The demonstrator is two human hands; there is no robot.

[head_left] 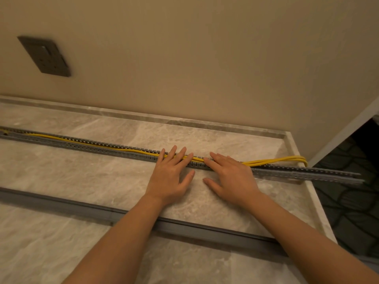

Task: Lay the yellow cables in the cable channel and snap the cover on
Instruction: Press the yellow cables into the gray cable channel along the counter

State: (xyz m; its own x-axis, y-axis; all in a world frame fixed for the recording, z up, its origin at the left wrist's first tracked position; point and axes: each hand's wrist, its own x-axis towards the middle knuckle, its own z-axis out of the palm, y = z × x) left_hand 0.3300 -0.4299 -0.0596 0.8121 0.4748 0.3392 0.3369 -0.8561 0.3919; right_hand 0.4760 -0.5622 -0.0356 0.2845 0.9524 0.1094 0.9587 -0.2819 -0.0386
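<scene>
Grey slotted plastic is seen in a long cable channel, which is laid across a marbled stone countertop from the far left to the right. Its right end is carried out past the countertop's right edge, above a dark patterned floor.

The yellow cables are held inside the channel along its left stretch. Right of the hands they are lifted out on the far side and bent into a loop near the countertop's right edge.

Both hands are laid side by side at the middle of the channel. The left hand is spread flat, with its straight fingers pressed across the cables and the channel. The right hand is likewise flat, its fingers resting on the channel's near wall and on the cables. Nothing is gripped by either hand, and both thumbs are rested on the stone.

The grey cover is left lying on the countertop on the near side, well apart from the channel and crossed by both forearms.

A dark wall socket is set in the beige wall at the far left.
</scene>
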